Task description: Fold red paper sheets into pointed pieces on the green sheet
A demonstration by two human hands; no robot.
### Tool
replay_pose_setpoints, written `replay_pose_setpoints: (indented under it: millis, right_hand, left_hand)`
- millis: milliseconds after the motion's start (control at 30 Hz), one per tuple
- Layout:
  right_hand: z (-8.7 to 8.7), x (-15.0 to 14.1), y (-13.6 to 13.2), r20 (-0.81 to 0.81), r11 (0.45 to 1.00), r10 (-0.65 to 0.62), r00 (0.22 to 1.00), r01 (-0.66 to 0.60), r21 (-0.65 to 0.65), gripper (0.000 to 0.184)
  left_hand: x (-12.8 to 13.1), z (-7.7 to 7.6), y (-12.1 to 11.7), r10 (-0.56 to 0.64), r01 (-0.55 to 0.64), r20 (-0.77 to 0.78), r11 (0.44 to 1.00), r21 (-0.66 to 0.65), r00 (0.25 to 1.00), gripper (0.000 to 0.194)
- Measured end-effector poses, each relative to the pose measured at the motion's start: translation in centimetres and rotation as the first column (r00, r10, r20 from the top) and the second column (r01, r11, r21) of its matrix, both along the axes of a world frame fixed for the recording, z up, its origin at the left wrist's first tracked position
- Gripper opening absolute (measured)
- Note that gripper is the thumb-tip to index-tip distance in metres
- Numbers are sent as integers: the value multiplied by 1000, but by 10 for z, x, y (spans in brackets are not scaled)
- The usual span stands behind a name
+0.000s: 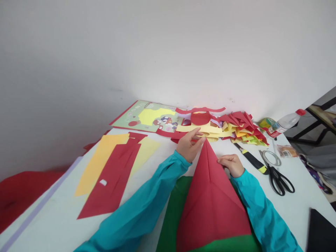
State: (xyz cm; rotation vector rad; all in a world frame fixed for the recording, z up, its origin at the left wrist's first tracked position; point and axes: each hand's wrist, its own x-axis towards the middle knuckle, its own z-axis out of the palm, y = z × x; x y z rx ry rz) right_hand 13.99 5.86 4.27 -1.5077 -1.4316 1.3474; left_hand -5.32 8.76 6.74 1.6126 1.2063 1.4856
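Paper (210, 206), red and creased to a point, is held at five o'clock in view.
Its twelve-o'clock tip is touched by the left hand (189, 145), fingers curled, though a pinch cannot be confirmed; its one-o'clock edge is pinched by the right hand (232, 165). Creases are probably best pressed from a steadied tip. Green sheet (177, 201) is seen beneath, scissors (280, 180) at three o'clock.

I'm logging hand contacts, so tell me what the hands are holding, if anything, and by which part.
A folded, pointed red paper sheet: the right hand pinches its right edge; the left hand touches its tip.
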Motion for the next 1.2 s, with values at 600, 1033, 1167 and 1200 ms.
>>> replay_pose_setpoints:
  millis: [600,1033,1167,1200]
  right_hand:
    - [-19,1,0,629,991,96,771,-133,11,23]
    - [-20,15,-19,430,988,150,890,-119,-100,23]
    - [-20,27,-33,308,978,173,936,-127,-164,21]
    - [-20,30,-38,281,975,181,943,-134,-179,20]
  left_hand:
    - [44,-94,-27,132,246,-881,932,267,454,31]
    - [44,-89,-22,159,243,-889,928,284,428,31]
    - [44,-90,-16,132,233,-889,939,254,438,32]
    - [44,-91,-16,128,229,-890,941,248,438,32]
